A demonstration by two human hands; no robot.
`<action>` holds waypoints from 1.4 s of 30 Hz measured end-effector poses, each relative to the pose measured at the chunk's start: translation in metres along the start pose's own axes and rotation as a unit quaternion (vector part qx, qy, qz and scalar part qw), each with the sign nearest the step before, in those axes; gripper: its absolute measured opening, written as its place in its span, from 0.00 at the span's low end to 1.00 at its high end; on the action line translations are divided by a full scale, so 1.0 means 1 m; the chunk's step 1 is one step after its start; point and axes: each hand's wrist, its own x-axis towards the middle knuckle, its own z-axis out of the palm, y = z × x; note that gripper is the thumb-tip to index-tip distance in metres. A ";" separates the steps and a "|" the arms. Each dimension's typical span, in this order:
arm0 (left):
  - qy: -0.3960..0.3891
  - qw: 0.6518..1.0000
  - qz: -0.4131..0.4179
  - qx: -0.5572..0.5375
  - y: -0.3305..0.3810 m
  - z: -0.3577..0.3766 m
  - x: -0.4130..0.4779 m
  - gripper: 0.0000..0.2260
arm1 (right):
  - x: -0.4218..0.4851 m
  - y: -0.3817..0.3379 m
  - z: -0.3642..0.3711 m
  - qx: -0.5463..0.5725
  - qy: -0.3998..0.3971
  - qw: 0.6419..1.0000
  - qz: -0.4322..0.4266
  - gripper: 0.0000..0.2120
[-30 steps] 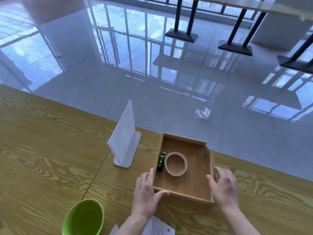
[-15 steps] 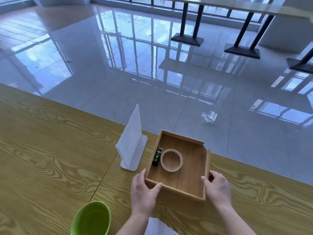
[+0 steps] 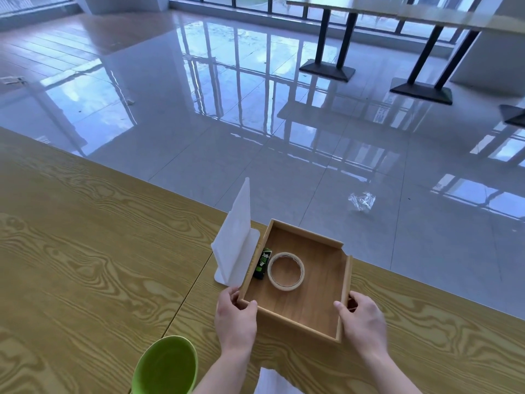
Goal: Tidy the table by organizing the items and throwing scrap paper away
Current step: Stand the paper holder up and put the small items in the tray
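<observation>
A shallow wooden tray sits near the table's far edge, turned at an angle. Inside it lie a roll of beige tape and a small black-and-green stick along the left wall. My left hand grips the tray's near left corner, thumb over the rim. My right hand grips the near right corner. A white paper sheet lies at the table's near edge between my arms, mostly cut off.
A white plastic stand stands upright, touching the tray's left side. A green bowl sits at the near left. The wooden table stretches left. A crumpled clear wrapper lies on the glossy floor beyond.
Both hands have pushed the tray left and away, turning it slightly. Its left wall now meets the white stand.
</observation>
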 end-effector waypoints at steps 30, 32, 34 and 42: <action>-0.008 0.993 0.060 0.099 0.001 -0.014 -0.004 0.18 | -0.003 0.002 -0.002 0.022 -0.018 0.999 -0.020 0.23; -0.011 0.992 0.065 0.104 0.001 -0.014 -0.004 0.19 | -0.003 0.002 -0.002 0.026 -0.016 0.999 -0.018 0.24; -0.015 0.991 0.069 0.111 0.001 -0.015 -0.004 0.19 | -0.003 0.002 -0.001 0.033 -0.018 0.999 -0.013 0.24; -0.047 0.981 0.109 0.152 0.002 -0.017 -0.012 0.22 | -0.001 0.001 -0.003 0.053 -0.037 0.998 0.007 0.26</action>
